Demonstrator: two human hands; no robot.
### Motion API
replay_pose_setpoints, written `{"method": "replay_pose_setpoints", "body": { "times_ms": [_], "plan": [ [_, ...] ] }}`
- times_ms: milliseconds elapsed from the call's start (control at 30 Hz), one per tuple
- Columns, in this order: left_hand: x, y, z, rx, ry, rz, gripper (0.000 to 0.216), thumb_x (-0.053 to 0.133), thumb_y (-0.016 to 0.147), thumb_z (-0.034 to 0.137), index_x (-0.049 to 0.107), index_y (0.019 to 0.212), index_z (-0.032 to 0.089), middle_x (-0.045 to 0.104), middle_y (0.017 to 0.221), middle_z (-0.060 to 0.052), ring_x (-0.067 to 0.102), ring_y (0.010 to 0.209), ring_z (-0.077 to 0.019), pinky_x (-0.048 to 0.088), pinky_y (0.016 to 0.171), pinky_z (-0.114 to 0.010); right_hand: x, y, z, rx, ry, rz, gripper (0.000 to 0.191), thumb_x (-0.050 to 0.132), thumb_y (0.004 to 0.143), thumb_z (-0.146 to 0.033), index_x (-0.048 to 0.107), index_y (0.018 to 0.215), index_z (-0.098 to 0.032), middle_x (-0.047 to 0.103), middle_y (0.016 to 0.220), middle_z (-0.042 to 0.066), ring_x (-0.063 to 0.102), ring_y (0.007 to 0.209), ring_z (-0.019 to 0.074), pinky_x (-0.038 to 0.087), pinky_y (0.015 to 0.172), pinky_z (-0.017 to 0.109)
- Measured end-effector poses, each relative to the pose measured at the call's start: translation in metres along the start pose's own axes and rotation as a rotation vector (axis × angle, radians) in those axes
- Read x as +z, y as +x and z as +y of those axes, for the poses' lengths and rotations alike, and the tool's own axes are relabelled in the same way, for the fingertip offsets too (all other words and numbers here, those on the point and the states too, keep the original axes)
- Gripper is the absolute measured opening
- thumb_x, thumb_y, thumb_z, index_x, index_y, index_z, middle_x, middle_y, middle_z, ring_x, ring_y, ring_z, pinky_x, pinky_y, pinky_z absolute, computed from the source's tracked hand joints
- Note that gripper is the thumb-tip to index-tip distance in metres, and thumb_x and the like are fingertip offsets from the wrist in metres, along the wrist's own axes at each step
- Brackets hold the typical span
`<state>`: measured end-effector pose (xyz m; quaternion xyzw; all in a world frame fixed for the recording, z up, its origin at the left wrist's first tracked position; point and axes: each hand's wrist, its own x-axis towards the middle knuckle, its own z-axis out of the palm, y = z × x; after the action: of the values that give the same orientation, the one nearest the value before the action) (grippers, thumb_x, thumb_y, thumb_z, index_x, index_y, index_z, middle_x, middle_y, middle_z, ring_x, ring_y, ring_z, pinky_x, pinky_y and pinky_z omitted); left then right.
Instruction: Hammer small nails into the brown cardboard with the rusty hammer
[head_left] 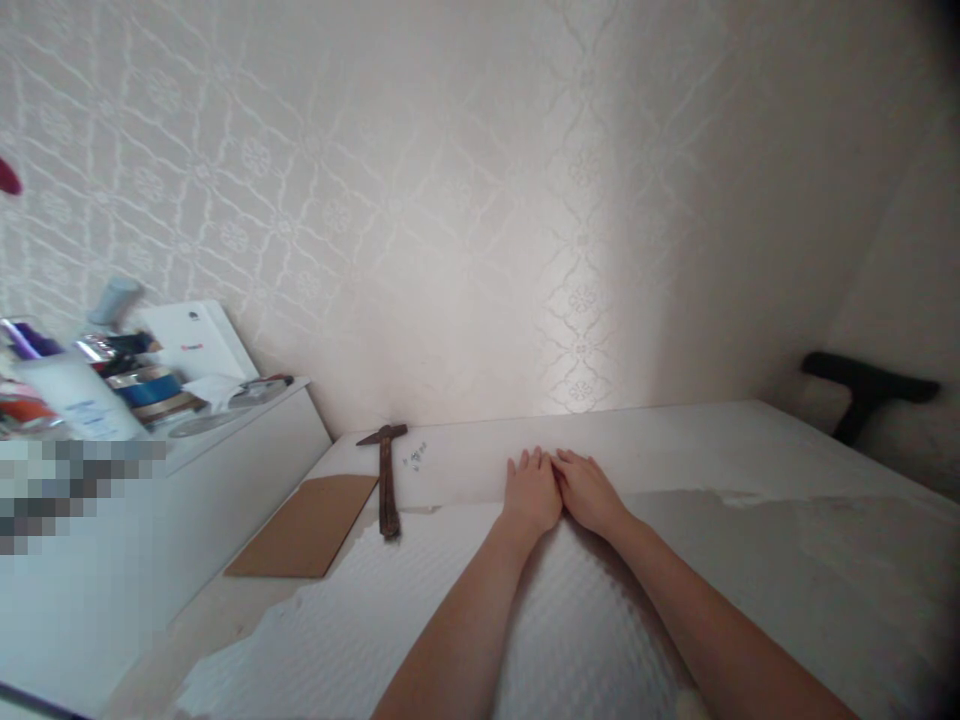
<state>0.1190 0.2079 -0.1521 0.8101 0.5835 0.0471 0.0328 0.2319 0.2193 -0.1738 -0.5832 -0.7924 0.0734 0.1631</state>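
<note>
My left hand (531, 490) and my right hand (589, 490) lie flat side by side, fingers stretched out, at the far edge of a white textured sheet (420, 610) spread over a pale board (675, 440). Both palms press down on the sheet's edge and hold nothing. A rusty hammer (387, 480) lies to the left of my hands, head toward the wall. A small heap of tacks or nails (415, 457) sits just right of the hammer's head.
A brown cardboard piece (307, 526) lies left of the hammer. A white cabinet (225, 440) at left carries bottles, tape rolls and clutter. The patterned wall (480, 200) rises right behind the board. A black handle-like object (862, 385) stands at far right.
</note>
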Motion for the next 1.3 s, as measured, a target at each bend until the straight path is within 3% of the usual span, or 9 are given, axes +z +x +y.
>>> {"method": "replay_pose_setpoints", "body": {
  "times_ms": [1300],
  "plan": [
    [0.0011,0.0008,-0.0011,-0.004,-0.009,0.003,0.052,0.024,0.094,0.022,0.034,0.144,0.01,0.031,0.151,-0.012,0.027,0.14,-0.0273,0.024,0.113,-0.048,-0.0009,0.0,-0.0009,0.004,-0.001,0.008,0.046,0.034,0.092,-0.016,0.051,0.135,-0.015,0.049,0.14,0.016,0.04,0.133,0.0244,0.028,0.109,0.045]
  ]
}}
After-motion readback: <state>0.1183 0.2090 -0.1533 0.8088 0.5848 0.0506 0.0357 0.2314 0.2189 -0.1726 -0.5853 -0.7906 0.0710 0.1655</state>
